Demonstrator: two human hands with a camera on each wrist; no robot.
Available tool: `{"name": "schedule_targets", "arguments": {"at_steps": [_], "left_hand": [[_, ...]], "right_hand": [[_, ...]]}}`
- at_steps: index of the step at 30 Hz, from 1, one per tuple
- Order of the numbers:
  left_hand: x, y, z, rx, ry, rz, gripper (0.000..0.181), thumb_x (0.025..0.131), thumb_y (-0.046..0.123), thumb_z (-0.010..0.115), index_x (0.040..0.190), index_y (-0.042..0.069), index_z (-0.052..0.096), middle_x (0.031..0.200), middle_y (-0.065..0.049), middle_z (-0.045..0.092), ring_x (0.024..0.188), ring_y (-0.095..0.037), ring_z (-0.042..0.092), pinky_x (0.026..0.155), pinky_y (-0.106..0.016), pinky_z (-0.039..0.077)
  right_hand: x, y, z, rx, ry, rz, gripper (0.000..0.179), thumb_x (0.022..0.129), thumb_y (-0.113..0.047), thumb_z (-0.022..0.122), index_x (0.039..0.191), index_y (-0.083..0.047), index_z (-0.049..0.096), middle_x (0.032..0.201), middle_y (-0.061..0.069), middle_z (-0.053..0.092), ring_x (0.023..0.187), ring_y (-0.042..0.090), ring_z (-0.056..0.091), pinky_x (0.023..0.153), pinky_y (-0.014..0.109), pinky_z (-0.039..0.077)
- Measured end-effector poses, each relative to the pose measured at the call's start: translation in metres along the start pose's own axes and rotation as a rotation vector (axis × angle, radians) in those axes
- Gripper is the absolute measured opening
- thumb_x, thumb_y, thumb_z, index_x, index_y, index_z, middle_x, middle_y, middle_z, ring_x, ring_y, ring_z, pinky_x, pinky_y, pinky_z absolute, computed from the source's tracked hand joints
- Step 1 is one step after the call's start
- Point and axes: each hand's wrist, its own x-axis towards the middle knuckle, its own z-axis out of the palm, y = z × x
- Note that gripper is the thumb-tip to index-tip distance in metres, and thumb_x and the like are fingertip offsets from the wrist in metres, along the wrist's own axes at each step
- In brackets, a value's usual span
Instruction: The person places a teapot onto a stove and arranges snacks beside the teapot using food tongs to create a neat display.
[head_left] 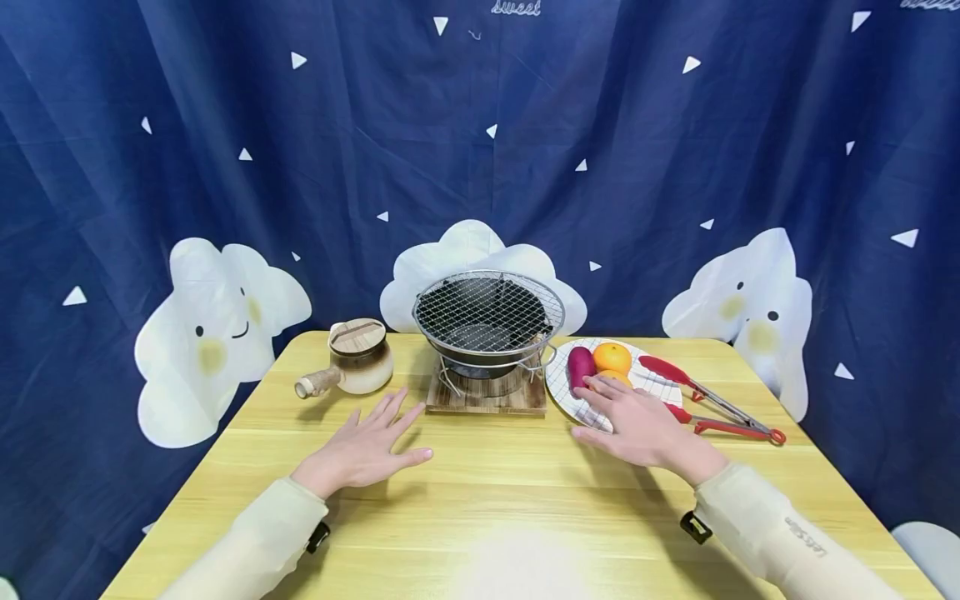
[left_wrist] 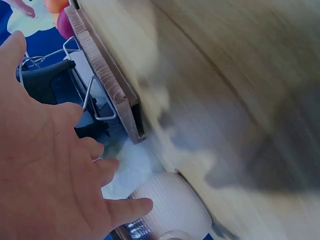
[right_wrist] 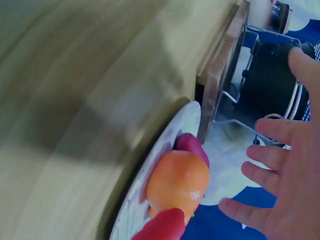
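Observation:
My left hand (head_left: 363, 450) hovers over the left half of the table with its fingers spread and holds nothing. Just beyond it stands a small lidded pot (head_left: 365, 371), cream and brown, its wrapped handle pointing left. My right hand (head_left: 637, 421) is held out with straight, parted fingers, overlapping the near edge of a round checked plate (head_left: 567, 406) in the head view. On that plate lie a purple sweet potato (head_left: 580, 367) and two oranges (head_left: 612, 357), one partly hidden behind my fingers. Red-tipped tongs (head_left: 720, 404) lean across the plate's right side, the handle end on the table.
Between the pot and the plate, a black grill stove with a round wire mesh (head_left: 487, 312) stands on a square wooden base (head_left: 487, 408). Behind the wooden table (head_left: 487, 475) hangs a dark blue curtain (head_left: 480, 108) with white clouds and triangles.

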Motion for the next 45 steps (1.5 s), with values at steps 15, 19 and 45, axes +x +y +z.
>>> {"name": "schedule_targets", "arguments": {"at_steps": [15,19,45], "left_hand": [[0.003,-0.007,0.002,-0.008,0.115,0.016,0.080,0.092,0.078,0.040,0.151,0.025,0.048,0.155,-0.010,0.046,0.141,-0.035,0.046,0.105,-0.065,0.045],[0.005,-0.006,0.002,-0.044,0.174,-0.003,0.069,0.093,0.070,0.052,0.143,0.023,0.058,0.139,-0.005,0.063,0.122,-0.032,0.063,0.093,-0.055,0.055],[0.006,-0.012,0.006,-0.053,0.268,0.027,0.041,0.095,0.044,0.066,0.122,0.014,0.071,0.101,0.000,0.076,0.092,-0.019,0.071,0.078,-0.046,0.058]], "right_hand": [[0.023,-0.017,0.012,0.250,0.112,0.121,0.040,0.097,-0.044,0.064,0.119,-0.012,0.072,0.091,-0.004,0.073,0.075,0.007,0.065,0.066,0.030,0.054],[0.029,-0.019,0.018,0.318,0.088,0.174,0.044,0.098,-0.045,0.062,0.120,-0.009,0.072,0.094,0.001,0.075,0.076,0.007,0.065,0.069,0.031,0.055],[0.066,-0.031,0.043,0.402,-0.042,0.360,0.053,0.099,-0.043,0.057,0.131,-0.001,0.065,0.102,0.010,0.074,0.100,0.027,0.068,0.092,0.049,0.056]]}}
